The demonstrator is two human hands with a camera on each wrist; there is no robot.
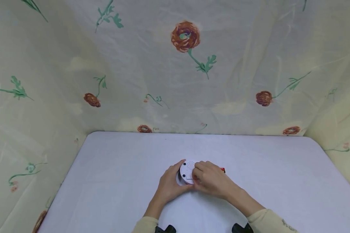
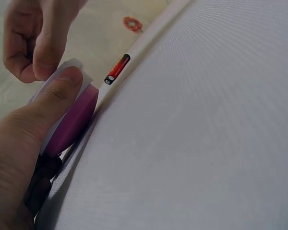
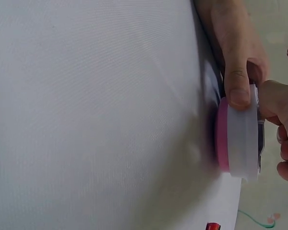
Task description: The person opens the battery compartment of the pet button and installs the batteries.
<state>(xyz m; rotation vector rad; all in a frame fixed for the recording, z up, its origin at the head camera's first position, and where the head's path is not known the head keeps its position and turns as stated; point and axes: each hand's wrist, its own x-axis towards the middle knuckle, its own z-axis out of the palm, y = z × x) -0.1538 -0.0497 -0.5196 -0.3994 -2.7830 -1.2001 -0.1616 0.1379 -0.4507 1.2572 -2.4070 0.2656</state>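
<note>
A round white-and-pink device [image 1: 188, 168] faces up with its back, which has a cluster of small holes and dark feet. My left hand [image 1: 170, 182] grips its rim, the thumb along the near side, and the pink front [image 3: 222, 136] is close over the table. My right hand [image 1: 212, 178] is over the right part of the back, fingers curled, their tips touching it beside a rectangular outline. A dark recess [image 3: 261, 136] shows there in the right wrist view. I cannot tell whether these fingers pinch anything. A red-and-black battery [image 2: 117, 70] lies just beyond the right hand.
The table [image 1: 119, 181] has a white cover and rounded far corners. Floral curtains [image 1: 227, 97] hang behind it and on both sides. Dark wrist mounts [image 1: 242, 228] show at the bottom of the head view, below the sleeves.
</note>
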